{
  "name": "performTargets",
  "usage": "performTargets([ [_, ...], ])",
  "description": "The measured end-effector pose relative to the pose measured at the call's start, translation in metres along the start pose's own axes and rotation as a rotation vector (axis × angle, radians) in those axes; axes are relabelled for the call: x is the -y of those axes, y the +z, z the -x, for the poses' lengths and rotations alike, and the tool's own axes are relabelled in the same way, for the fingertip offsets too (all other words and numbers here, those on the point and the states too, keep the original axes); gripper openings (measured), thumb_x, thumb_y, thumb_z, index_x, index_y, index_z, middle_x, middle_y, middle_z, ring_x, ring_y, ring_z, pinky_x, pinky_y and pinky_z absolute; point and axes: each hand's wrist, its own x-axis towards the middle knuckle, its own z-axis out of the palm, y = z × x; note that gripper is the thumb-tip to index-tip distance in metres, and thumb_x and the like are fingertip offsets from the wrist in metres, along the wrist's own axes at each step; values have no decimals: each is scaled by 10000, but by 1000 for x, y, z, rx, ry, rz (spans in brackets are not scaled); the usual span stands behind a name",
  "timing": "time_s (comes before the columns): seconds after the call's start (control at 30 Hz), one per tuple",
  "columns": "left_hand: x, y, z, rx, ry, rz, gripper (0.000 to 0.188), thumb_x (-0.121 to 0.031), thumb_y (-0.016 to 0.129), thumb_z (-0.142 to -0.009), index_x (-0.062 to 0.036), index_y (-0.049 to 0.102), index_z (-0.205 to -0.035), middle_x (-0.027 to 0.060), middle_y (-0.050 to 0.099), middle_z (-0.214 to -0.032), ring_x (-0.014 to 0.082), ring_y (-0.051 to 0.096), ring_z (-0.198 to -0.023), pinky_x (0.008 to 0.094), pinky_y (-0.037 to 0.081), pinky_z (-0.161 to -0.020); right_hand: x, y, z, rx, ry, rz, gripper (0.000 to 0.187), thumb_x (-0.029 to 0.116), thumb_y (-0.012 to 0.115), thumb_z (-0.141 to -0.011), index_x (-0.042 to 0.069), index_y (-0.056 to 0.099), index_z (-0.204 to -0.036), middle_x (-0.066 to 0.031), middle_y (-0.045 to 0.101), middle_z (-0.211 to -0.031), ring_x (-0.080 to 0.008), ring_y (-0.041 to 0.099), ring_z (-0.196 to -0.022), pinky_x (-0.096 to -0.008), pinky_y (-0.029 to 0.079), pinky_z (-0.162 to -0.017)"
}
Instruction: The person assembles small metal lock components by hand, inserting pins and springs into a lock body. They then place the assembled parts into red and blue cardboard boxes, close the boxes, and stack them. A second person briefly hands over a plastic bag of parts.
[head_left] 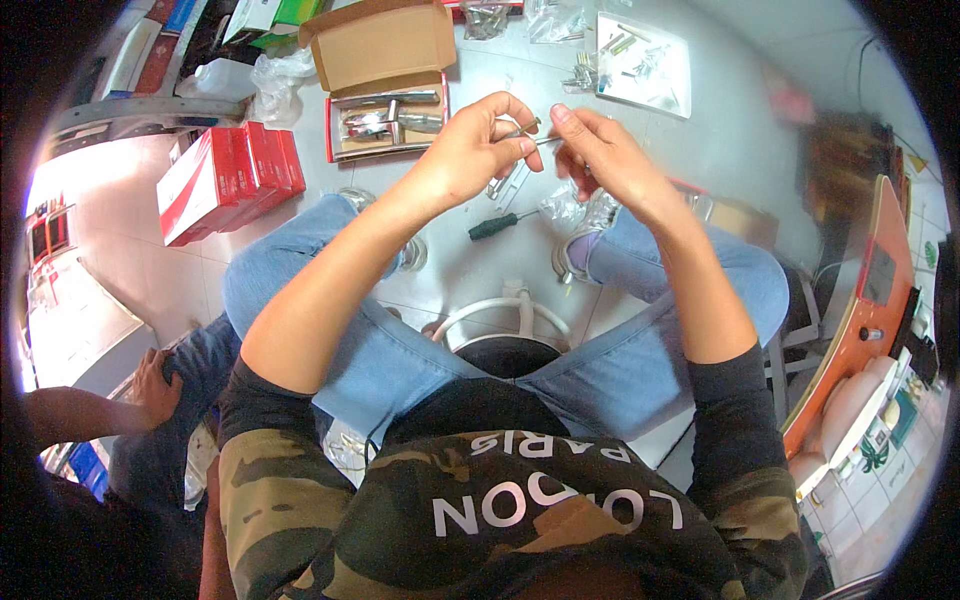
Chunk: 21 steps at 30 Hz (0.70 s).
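Observation:
My left hand (482,148) pinches a small screw (527,129) with a yellowish head between thumb and forefinger. Close beside it on the right is my right hand (603,152), fingers curled in and thumb pressed toward them; a thin metal tip shows between the two hands, and what the right fingers hold is too small to make out. Below the hands a screwdriver (493,226) with a dark green handle lies on the floor, near a small clear plastic bag (563,206). An open cardboard box (380,45) by my left forearm holds shiny chrome handle parts (393,120).
A white tray (684,75) of small metal parts lies at the far right. Red-and-white boxes (215,190) stand in a row on the left. Another person's hand (155,390) rests on their knee at lower left. An orange-topped table (850,330) stands at right.

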Motion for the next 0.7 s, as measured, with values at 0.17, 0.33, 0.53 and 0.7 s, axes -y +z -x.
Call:
performTargets([
  [0.17, -5, -3, 0, -26, 0, -23, 153, -45, 519, -820, -27, 456, -958, 84, 621, -734, 57, 403, -528, 202, 345, -466, 2, 10, 2, -70, -266, -22, 224, 267, 500, -878, 44, 478, -876, -6, 461, -708, -55, 433, -528, -205, 373, -440],
  [0.33, -6, -2, 3, -11, -3, 8, 158, -67, 525, -821, -33, 453, -957, 81, 622, -744, 61, 406, -541, 203, 347, -480, 6, 3, -3, 3, -41, 91, 163, 189, 548, -845, 31, 513, -863, -18, 509, -706, -65, 454, -542, -204, 382, -454],
  [0.53, -12, -8, 5, 6, -28, 10, 170, -107, 538, -823, -47, 447, -953, 88, 622, -774, 73, 410, -570, 208, 354, -515, 3, 12, -5, -81, -325, 22, 227, 233, 546, -841, 7, 539, -837, -34, 542, -654, -95, 478, -528, -235, 403, -483],
  [0.7, -12, -7, 5, 0, -27, -13, 177, -109, 539, -819, -43, 448, -955, 89, 624, -773, 73, 407, -570, 205, 357, -526, 8, 0, -6, 16, 9, 205, 147, 153, 551, -831, 9, 529, -852, -25, 545, -697, -80, 464, -533, -224, 390, -477],
])
